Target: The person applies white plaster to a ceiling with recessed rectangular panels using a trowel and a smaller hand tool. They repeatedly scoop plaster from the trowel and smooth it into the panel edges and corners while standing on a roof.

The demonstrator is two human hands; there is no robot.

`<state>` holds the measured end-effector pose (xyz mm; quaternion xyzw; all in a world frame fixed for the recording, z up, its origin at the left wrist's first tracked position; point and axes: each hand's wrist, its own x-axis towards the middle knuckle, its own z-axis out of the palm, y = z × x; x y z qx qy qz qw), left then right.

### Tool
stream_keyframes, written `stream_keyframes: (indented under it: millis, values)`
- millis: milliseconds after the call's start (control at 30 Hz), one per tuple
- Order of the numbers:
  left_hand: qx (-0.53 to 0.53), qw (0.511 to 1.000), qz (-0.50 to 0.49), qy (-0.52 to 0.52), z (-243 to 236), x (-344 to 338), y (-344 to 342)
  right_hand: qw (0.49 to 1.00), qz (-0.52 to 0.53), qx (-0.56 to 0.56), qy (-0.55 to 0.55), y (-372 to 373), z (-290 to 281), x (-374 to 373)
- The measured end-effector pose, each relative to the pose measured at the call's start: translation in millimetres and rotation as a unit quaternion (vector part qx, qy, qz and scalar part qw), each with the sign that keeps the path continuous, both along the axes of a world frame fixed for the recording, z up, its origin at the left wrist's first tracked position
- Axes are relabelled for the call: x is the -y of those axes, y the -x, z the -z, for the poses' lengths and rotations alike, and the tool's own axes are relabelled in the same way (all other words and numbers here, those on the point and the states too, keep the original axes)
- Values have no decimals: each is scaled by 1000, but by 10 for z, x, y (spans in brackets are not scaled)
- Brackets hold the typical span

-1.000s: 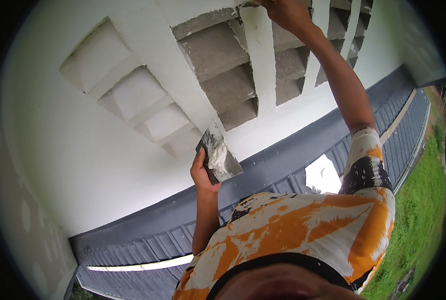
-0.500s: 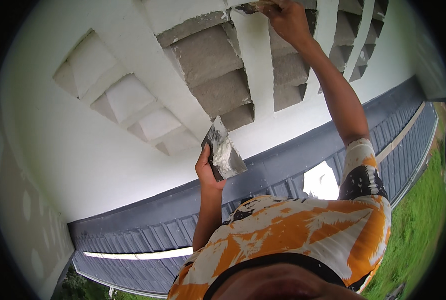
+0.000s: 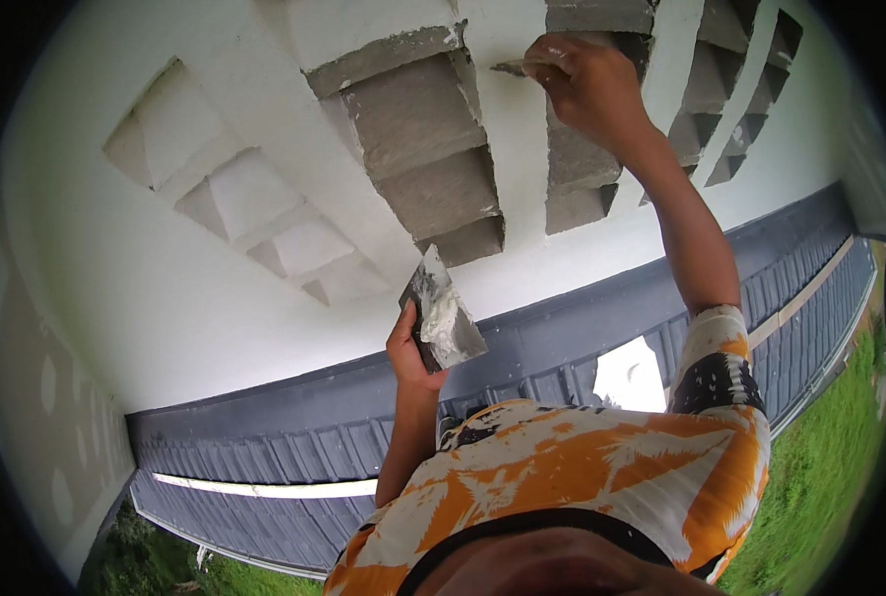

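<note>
My left hand [image 3: 411, 348] is closed around the edge of a flat grey metal putty plate [image 3: 424, 329], which is tilted in front of the wall. A lump of white putty [image 3: 447, 323] is heaped on its face. Higher up, my right hand [image 3: 594, 87] grips a small putty knife [image 3: 508, 69], its smeared blade pointing left and its handle mostly hidden by my fingers. The blade lies at the white strip [image 3: 515, 134] between two columns of grey recesses; whether it touches cannot be told.
Rough grey stepped recesses [image 3: 418, 114] are cut into the white wall [image 3: 234, 343]; paler white ones [image 3: 254, 194] lie at the left. Below runs a dark ribbed metal roof [image 3: 264, 452] with a pale batten [image 3: 274, 489] and a white piece [image 3: 631, 375] on it. Grass [image 3: 810, 497] shows beyond.
My right hand with the putty knife has come down along the white strip from the top edge of the picture. My left hand keeps holding the plate in nearly the same place.
</note>
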<state>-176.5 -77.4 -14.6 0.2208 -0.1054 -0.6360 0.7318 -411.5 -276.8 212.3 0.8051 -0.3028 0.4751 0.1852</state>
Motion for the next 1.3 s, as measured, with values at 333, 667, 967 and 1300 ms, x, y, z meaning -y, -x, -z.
stream_keyframes:
  millis: [333, 667, 967, 1300]
  values:
    - [26, 1000, -6, 0, -120, -38, -446, 970, 96, -40, 221, -50, -58, 170]
    - [202, 946, -197, 159, -546, 190, -1060, 829, -215, 205, -474, -943, 941, -1659]
    - [367, 894, -148, 210, -527, 291, -1115, 941, -55, 82, -325, -1580, 955, -1767]
    - [317, 905, -172, 226, -442, 435, -1326, 908, -85, 271, -306, -1442, 778, -1557]
